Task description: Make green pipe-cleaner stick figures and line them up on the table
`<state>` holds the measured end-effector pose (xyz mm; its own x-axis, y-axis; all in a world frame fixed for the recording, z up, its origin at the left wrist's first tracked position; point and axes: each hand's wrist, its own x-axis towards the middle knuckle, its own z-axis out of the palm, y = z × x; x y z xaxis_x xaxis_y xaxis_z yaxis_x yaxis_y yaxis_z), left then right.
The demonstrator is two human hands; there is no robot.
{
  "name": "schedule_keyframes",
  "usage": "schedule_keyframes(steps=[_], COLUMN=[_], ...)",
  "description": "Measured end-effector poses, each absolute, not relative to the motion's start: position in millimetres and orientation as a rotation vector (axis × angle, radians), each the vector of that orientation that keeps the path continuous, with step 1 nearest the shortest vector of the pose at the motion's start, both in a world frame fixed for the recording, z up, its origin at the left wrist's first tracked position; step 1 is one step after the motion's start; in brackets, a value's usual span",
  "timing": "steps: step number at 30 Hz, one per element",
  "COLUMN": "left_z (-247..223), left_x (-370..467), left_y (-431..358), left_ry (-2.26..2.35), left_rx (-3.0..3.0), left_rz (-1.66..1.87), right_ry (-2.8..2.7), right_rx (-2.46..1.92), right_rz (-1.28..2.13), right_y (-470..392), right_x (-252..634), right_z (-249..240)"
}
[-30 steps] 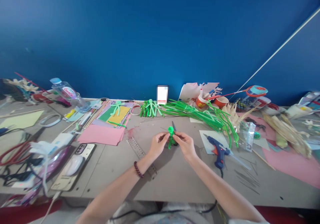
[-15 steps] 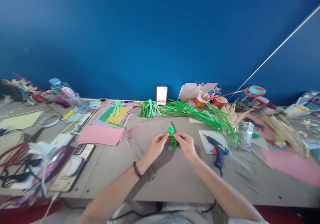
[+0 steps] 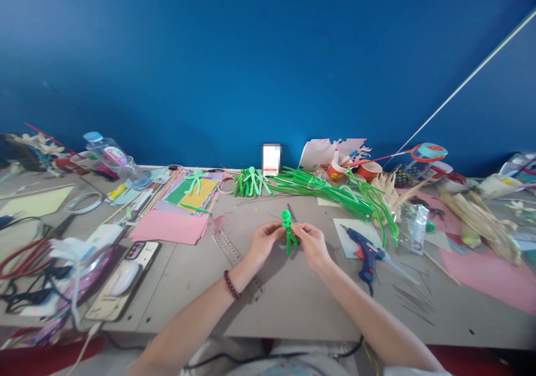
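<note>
Between my two hands is a small green pipe-cleaner figure (image 3: pixel 287 232), upright, with a round head and dangling legs. My left hand (image 3: pixel 266 238) pinches its left side with thumb and fingertips. On the opposite side my right hand (image 3: pixel 310 241) pinches it the same way. A dark-handled tool (image 3: pixel 291 213), partly hidden, lies just behind the figure. Beneath my left forearm a clear ruler (image 3: pixel 228 248) rests on the table. More green pipe-cleaner figures (image 3: pixel 252 182) are bunched at the back, and a pale green one (image 3: pixel 195 181) lies on the coloured sheets.
Long green pipe cleaners (image 3: pixel 330 191) spread behind my right hand. A blue glue gun (image 3: pixel 365 253) lies to the right on white paper, near loose wires (image 3: pixel 412 303). Pink sheets (image 3: pixel 167 227) and a phone (image 3: pixel 125 281) are on the left. A small screen (image 3: pixel 271 159) leans against the wall.
The figure has tilted and shows more of its body and legs, its legs reaching slightly lower. Both hands keep their pinch in nearly the same place.
</note>
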<state>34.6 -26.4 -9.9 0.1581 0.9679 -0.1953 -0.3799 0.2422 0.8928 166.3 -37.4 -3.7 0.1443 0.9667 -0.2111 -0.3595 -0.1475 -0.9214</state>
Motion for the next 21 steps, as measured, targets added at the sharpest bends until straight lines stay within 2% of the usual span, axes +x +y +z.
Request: schedule_keyframes(steps=[8, 13, 21], left_z=[-5, -5, 0], left_x=[36, 33, 30], left_y=[-28, -27, -27], left_ry=[0.995, 0.980, 0.906], left_rx=[0.806, 0.837, 0.855], left_rz=[1.240, 1.155, 1.084], right_ry=[-0.698, -0.752, -0.924], right_rx=[-1.109, -1.014, -1.023], right_rz=[1.540, 1.734, 1.612], right_y=[-39, -39, -37], right_x=[167, 172, 171], right_z=[0, 0, 0])
